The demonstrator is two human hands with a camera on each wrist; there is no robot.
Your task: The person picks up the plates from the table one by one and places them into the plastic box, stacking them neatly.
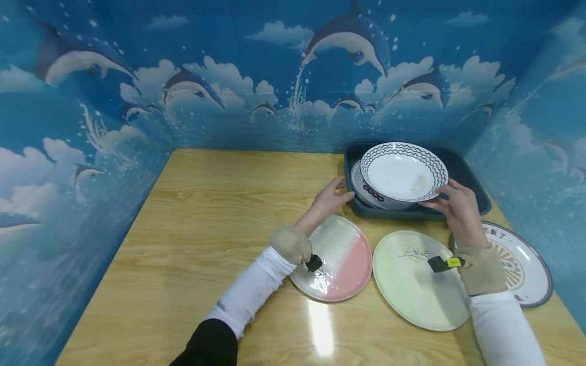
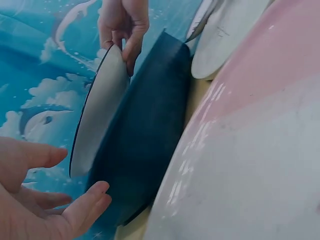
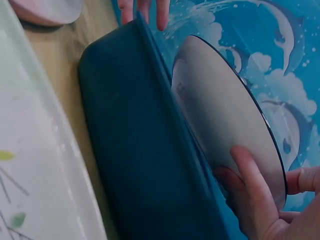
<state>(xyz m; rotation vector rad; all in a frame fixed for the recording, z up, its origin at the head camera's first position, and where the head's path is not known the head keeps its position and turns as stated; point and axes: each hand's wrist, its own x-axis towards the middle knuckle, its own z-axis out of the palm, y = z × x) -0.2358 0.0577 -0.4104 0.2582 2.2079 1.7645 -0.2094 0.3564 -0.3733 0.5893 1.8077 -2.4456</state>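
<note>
The right hand (image 1: pixel 459 204) pinches the white bowl (image 1: pixel 398 173) over the dark tub (image 1: pixel 469 180). The left hand (image 1: pixel 328 197) is spread by the tub. Moving the bowl seems the step; next needs a firm hold.

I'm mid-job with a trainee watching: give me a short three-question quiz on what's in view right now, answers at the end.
1. Which hand grips the white round bowl with a black zigzag rim?
2. True or false: the pale green round plate lies on the light wood-grain table, outside the dark blue rectangular tray.
3. Fill in the blank: the two-tone round plate beside the green one is off-white and ____.

Key: 1. The right hand. 2. True. 3. Pink.
</note>
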